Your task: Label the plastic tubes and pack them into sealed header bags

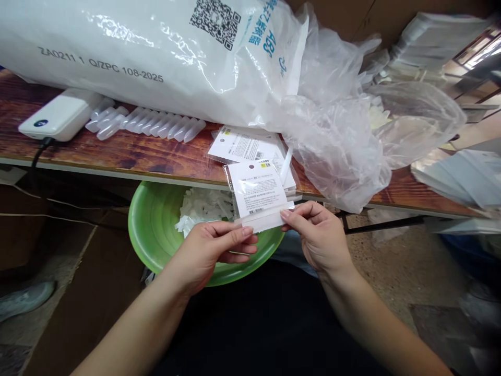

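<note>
A clear plastic packet with a printed white card (258,188) inside is held between both hands, over the table's front edge. My left hand (215,245) pinches the lower left corner of its flap between thumb and fingers. The lower right corner is gripped by my right hand (319,232) the same way. Behind it, more carded packets (238,143) lie in an overlapping pile on the table. Below the hands stands a green basin (152,230) with white strips and scraps (205,206) in it.
A large white printed sack (117,47) fills the back of the wooden table (78,156). In front of it lie a row of small translucent plastic pieces (156,122) and a white device (60,115) with a black cable. Crumpled clear plastic bags (332,141) are at right.
</note>
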`<control>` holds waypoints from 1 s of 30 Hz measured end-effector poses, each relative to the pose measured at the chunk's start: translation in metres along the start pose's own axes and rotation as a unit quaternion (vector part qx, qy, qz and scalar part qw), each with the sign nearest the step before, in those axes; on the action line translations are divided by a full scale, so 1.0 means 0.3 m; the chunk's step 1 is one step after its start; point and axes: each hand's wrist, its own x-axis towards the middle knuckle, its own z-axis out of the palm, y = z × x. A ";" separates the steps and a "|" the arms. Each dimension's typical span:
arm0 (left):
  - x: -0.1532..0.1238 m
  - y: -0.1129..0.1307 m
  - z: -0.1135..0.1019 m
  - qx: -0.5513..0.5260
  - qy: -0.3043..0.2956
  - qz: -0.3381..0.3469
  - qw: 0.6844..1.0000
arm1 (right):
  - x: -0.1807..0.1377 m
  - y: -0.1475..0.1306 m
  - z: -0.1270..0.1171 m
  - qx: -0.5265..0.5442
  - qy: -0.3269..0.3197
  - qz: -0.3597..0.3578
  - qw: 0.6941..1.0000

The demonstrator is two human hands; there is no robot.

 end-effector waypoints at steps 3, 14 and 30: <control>0.004 0.000 0.002 -0.025 -0.002 -0.025 0.999 | 0.002 0.001 -0.005 -0.018 -0.005 -0.007 1.000; 0.014 -0.016 -0.005 -0.113 -0.032 -0.072 0.990 | 0.017 -0.031 -0.021 -0.020 -0.022 0.032 0.999; -0.037 -0.051 0.033 0.093 0.076 0.282 0.952 | 0.003 -0.196 0.047 -0.461 -0.162 -0.509 0.708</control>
